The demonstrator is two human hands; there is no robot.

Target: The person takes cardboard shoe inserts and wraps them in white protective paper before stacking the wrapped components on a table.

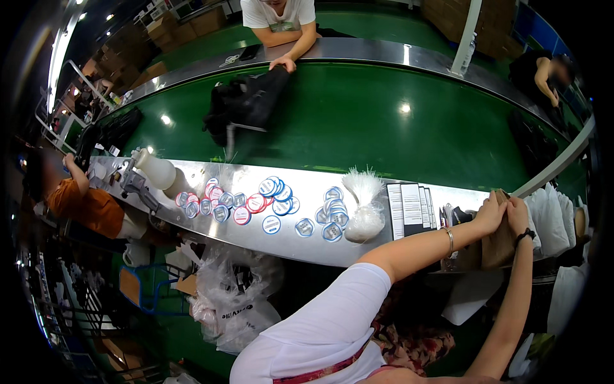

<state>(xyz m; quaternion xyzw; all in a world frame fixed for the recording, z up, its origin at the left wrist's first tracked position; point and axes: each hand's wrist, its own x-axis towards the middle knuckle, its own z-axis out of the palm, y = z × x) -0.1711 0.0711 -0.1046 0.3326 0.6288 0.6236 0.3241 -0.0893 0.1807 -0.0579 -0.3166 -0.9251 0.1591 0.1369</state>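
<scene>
At the right end of the metal ledge, my left hand [490,215], with a silver bangle on its wrist, is closed on the top edge of a brown paper-like piece [497,242]. Close beside it, my right hand [517,216] wears a dark bracelet and grips the same edge. Whether the piece is a bag or a sheet I cannot tell. White packages [549,221] stand in a row just right of my hands. Left of them lie dark cards with white printed labels [411,208] and small items in clear plastic [455,216].
A bundle of clear plastic strands [363,205] and several round stickers [272,224] lie along the metal ledge [288,246]. Beyond is a green belt [358,115], where a person across handles a black bag [246,105]. A clear plastic sack [233,301] hangs below the ledge.
</scene>
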